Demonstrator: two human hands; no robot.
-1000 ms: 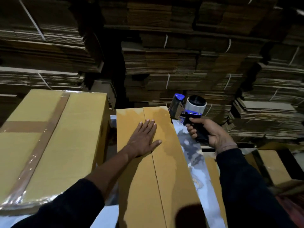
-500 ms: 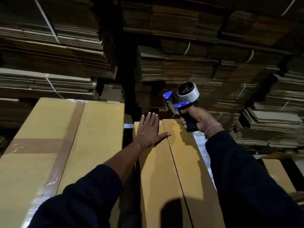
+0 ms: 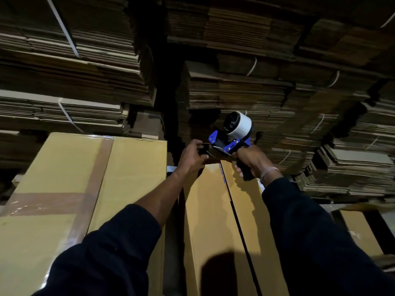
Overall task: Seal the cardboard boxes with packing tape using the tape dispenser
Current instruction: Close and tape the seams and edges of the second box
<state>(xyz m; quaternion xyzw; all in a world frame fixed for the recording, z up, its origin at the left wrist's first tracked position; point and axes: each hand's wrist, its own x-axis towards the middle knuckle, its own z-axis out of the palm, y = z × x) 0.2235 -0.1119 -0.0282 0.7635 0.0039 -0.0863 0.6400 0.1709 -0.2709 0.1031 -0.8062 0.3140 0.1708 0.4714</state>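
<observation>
Bundled stacks (image 3: 245,90) of flat cardboard, tied with white straps, wall in the far side, with a dark gap between them above the hands. On the left stands a taped box (image 3: 53,189), brown tape crossing its top; a narrow dark slot parts it from the open box (image 3: 213,221) in the middle, whose two yellow-brown flaps meet at an untaped seam running away from the camera. The dispenser (image 3: 229,139), blue and black with a white roll on top, sits at that box's far edge. The right hand (image 3: 251,160) grips its black handle; the left hand (image 3: 192,157) pinches something dark at its nose, perhaps the tape end. Both dark sleeves reach over the flaps. Another box (image 3: 359,229) lies low at right.
</observation>
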